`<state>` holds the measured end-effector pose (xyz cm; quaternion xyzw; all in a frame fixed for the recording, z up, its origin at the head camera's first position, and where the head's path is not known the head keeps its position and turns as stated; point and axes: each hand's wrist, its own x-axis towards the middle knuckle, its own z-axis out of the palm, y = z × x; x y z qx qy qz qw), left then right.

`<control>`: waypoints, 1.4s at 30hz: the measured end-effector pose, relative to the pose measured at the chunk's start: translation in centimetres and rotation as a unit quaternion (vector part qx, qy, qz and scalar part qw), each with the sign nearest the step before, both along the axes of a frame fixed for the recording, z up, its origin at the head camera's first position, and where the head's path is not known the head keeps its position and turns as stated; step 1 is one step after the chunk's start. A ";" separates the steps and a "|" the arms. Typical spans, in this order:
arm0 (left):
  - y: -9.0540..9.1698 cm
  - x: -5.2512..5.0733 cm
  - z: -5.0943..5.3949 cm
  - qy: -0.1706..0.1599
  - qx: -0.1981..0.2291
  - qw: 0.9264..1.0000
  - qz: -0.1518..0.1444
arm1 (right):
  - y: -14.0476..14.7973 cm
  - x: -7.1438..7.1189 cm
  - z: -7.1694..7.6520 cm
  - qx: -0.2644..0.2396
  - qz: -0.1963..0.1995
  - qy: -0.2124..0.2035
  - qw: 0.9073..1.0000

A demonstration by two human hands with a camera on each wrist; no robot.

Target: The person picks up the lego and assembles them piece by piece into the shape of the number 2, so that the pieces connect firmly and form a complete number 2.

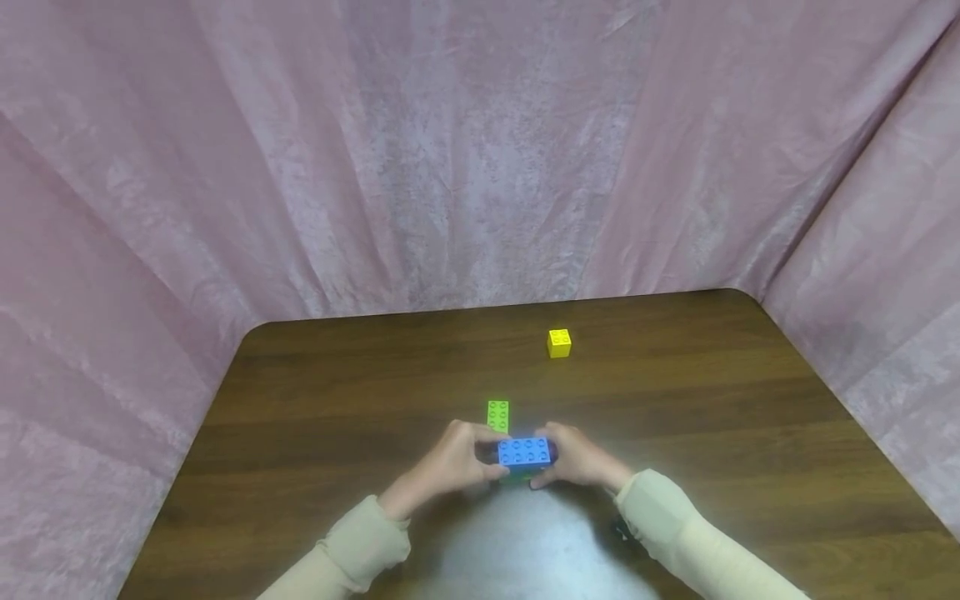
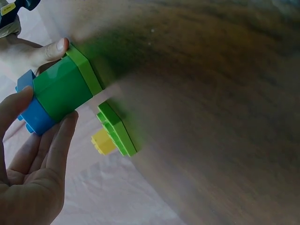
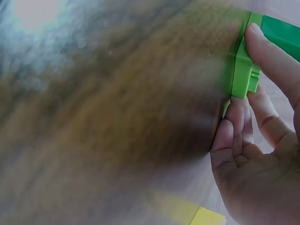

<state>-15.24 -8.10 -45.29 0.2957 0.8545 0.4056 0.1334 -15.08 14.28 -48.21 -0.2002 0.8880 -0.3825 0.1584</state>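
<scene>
A small stack of toy building bricks stands between both hands: a blue brick on top, a dark green block in the middle and a flat light green brick at the bottom, close to the tabletop. My left hand grips the blue brick and the upper part of the dark green block between thumb and fingers. Lower down, my right hand pinches the bottom light green brick, thumb on its near side. Just behind the stack lies another light green brick, studs up.
Farther back on the brown wooden table sits a small yellow brick, right of centre. Pink velvet curtains hang beyond the table's back and side edges. A dark wrist device shows on the right arm.
</scene>
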 end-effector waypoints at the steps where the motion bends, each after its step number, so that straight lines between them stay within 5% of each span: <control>1: 0.0 0.0 0.0 -0.001 0.001 1.000 0.000 | 0.0 0.0 0.1 0.001 -0.001 0.000 1.000; 25: 1.5 -1.1 -0.3 -0.005 -0.004 1.000 -0.009 | 2.4 -1.2 0.2 0.018 0.030 -0.017 0.999; 37: 1.8 -0.8 0.0 -0.026 -0.006 1.000 0.008 | 5.0 -2.0 0.7 -0.057 0.034 -0.107 0.992; 42: 1.8 -0.6 -0.1 -0.038 -0.010 0.999 0.016 | 6.3 -2.8 1.2 -0.065 0.002 -0.086 0.994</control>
